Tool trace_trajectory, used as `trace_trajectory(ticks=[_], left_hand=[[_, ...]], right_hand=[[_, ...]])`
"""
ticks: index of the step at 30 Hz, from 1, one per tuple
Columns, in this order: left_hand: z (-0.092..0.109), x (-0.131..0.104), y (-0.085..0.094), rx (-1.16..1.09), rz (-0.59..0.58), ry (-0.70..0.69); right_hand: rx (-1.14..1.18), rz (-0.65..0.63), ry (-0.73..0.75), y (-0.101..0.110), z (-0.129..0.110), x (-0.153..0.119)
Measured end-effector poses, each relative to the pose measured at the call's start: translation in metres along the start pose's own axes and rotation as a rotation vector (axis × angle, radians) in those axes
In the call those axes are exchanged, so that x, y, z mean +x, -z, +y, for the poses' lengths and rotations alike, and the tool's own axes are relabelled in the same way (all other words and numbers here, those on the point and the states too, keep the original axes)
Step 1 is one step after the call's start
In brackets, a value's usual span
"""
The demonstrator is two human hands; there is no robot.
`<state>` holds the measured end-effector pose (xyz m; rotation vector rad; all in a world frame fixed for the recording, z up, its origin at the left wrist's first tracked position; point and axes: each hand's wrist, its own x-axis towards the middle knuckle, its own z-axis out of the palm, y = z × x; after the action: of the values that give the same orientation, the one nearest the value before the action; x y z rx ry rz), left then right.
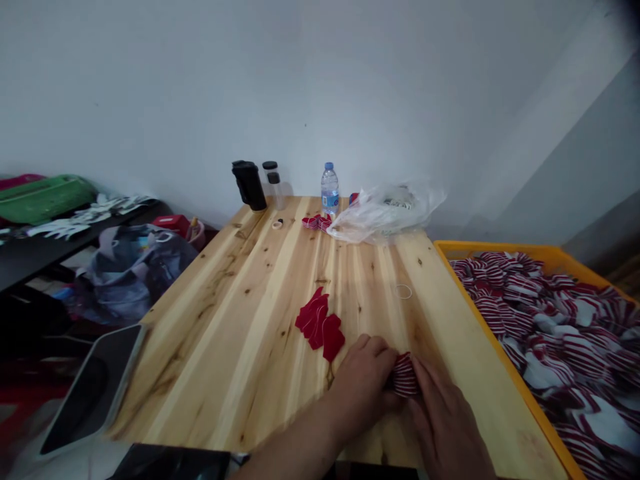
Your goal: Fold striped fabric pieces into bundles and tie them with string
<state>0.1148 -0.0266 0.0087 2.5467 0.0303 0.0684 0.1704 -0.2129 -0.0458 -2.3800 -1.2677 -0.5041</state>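
Note:
Near the front edge of the wooden table, a small maroon-and-white striped fabric bundle (pixel 405 375) sits between my two hands. My left hand (pixel 365 373) grips its left side, fingers bent and thumb beneath. My right hand (pixel 443 413) closes on the right side, with its fingers lying along the fabric and the thumb below. Much of the bundle is hidden by the hands. Just beyond my left hand lie several overlapping red fabric pieces (pixel 320 323) with pointed edges. A thin pale ring (pixel 404 291), like a rubber band, rests farther back on the right.
A yellow crate (pixel 493 347) full of striped bundles stands right of the table (pixel 215 340). At the back are a black flask (pixel 250 187), a clear container (pixel 277 193), a water bottle (pixel 330 190) and a plastic bag (pixel 380 213). A grey bag (pixel 135 270) is at left.

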Motion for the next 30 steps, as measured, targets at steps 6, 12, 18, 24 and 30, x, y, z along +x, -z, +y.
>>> trace_trajectory(ticks=[6, 12, 18, 24, 30], left_hand=[[0.004, -0.002, -0.007, 0.198, 0.002, 0.026], [0.007, 0.005, -0.002, 0.257, -0.026, -0.016], [0.002, 0.013, -0.003, 0.17, -0.02, -0.033], [-0.002, 0.014, 0.003, 0.171, -0.04, -0.055], [-0.001, 0.01, 0.006, 0.156, -0.009, -0.028]], right_hand=[[-0.101, 0.0, -0.076, -0.011, -0.011, 0.001], [-0.11, -0.034, 0.002, -0.018, -0.01, -0.001], [0.047, -0.033, -0.048, -0.009, -0.007, 0.005], [0.145, -0.076, -0.084, 0.004, 0.0, 0.017], [0.026, -0.084, -0.016, -0.008, 0.005, 0.02]])
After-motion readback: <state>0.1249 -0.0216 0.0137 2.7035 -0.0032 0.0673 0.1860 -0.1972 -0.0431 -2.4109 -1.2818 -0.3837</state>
